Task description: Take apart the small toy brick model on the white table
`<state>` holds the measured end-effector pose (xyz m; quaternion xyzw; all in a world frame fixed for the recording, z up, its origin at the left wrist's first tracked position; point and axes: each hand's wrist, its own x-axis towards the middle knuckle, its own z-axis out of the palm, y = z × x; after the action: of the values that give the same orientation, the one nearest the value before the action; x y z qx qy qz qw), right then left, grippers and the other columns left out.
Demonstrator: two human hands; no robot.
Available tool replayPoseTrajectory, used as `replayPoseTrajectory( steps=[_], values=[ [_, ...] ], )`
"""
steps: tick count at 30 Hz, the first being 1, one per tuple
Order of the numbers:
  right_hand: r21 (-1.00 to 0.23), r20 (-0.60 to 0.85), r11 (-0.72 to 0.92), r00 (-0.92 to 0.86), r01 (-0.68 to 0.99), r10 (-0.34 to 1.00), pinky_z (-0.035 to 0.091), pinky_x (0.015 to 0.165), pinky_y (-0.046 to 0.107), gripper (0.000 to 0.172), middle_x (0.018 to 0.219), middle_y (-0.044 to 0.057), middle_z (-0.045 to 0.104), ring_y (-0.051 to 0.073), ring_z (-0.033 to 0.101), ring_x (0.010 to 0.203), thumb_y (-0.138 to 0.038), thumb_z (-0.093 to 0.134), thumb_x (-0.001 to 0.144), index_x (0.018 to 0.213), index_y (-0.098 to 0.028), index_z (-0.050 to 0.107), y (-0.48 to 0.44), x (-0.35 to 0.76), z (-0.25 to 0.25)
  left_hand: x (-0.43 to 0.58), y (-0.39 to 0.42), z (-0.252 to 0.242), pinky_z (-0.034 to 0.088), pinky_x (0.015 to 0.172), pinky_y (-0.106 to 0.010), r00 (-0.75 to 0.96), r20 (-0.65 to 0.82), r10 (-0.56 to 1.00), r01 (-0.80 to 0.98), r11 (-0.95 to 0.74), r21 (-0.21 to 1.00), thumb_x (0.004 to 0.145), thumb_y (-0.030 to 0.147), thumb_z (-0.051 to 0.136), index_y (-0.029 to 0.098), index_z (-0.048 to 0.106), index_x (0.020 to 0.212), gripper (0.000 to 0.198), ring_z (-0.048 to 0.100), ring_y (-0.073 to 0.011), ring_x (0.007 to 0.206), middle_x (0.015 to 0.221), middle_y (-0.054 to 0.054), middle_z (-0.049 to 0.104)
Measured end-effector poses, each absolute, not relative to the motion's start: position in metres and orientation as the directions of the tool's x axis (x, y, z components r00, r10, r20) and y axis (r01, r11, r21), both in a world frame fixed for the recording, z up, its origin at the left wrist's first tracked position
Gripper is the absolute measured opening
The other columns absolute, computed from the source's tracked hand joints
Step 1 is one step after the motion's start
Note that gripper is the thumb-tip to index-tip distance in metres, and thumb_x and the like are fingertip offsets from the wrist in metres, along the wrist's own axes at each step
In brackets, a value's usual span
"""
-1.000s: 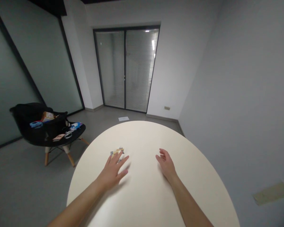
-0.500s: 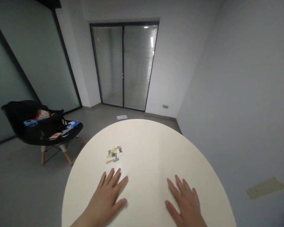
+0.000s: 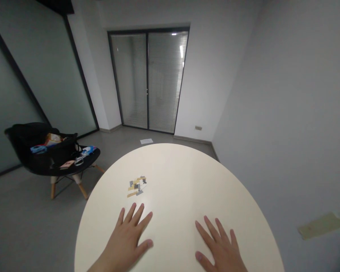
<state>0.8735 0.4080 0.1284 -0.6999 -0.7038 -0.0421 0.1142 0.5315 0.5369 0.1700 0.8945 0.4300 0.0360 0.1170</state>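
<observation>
Our left hand (image 3: 127,236) and right hand (image 3: 219,245) are both empty, spread wide and palm down at the near side of the table, and we cannot tell whether they press on it or hover just above it. The left hand is the nearer, with its fingertips just short of a small cluster of flat pieces (image 3: 136,186) in tan, grey and dark tones, lying overlapped on the smooth, round cream tabletop (image 3: 175,170). They look like thin, stiff, light strips and plates, though they are too small to tell whether they are wood or plastic. On so slick a surface, we judge they would skate if pushed, so pinching a protruding edge between our fingertips seems safest. Beyond the table, a black chair (image 3: 45,166) with wooden legs holds a blue packet (image 3: 39,149), and a sheet of paper (image 3: 146,141) lies on the grey floor before a glazed double door (image 3: 149,81).
</observation>
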Motion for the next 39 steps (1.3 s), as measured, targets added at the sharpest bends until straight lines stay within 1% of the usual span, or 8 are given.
replayPoseTrajectory(
  steps=[6,12,18,30,39],
  values=[
    [-0.078,0.217,0.032,-0.015,0.996,0.976,0.028,0.094,0.084,0.065,0.153,0.001,0.036,0.049,0.035,0.136,-0.065,0.051,0.085,0.145,-0.051,0.030,0.408,0.875,0.126,0.533,0.538,0.170,0.009,0.112,-0.072,0.628,-0.048,0.777,0.762,-0.600,0.243,0.087,0.072,0.041,0.046,0.021,0.149,0.070,0.007,-0.0397,0.146,0.159,-0.003,0.016],
    [-0.050,0.228,0.031,-0.019,0.998,0.974,0.027,0.097,0.083,0.067,0.152,0.001,0.036,0.047,0.035,0.136,-0.067,0.050,0.084,0.146,-0.050,0.030,0.409,0.876,0.122,0.533,0.539,0.166,0.009,0.113,-0.071,0.626,-0.017,0.779,0.760,-0.606,0.234,0.088,0.068,0.047,0.045,0.022,0.149,0.070,0.010,-0.0399,0.146,0.159,-0.003,0.018],
    [-0.053,0.244,0.031,-0.017,0.998,0.970,0.028,0.097,0.082,0.067,0.152,0.000,0.037,0.047,0.036,0.136,-0.067,0.051,0.084,0.146,-0.051,0.029,0.410,0.876,0.119,0.535,0.539,0.167,0.011,0.113,-0.070,0.615,-0.042,0.788,0.774,-0.593,0.221,0.088,0.070,0.044,0.047,0.022,0.149,0.069,0.010,-0.0391,0.146,0.159,-0.001,0.017],
    [-0.048,0.307,0.052,-0.034,0.997,0.951,0.031,0.096,0.081,0.068,0.151,-0.001,0.040,0.047,0.040,0.133,-0.066,0.052,0.083,0.145,-0.052,0.029,0.412,0.879,0.116,0.535,0.541,0.167,0.013,0.112,-0.070,0.621,-0.022,0.783,0.765,-0.601,0.231,0.087,0.069,0.044,0.046,0.023,0.150,0.070,0.013,-0.0398,0.146,0.159,-0.002,0.019],
    [-0.043,0.234,0.036,-0.025,0.998,0.972,0.030,0.098,0.080,0.068,0.152,0.000,0.038,0.046,0.037,0.135,-0.067,0.051,0.083,0.146,-0.050,0.030,0.412,0.879,0.118,0.535,0.542,0.165,0.010,0.113,-0.070,0.615,-0.029,0.788,0.770,-0.591,0.241,0.088,0.070,0.043,0.047,0.022,0.150,0.069,0.010,-0.0391,0.146,0.160,-0.001,0.017]
  ],
)
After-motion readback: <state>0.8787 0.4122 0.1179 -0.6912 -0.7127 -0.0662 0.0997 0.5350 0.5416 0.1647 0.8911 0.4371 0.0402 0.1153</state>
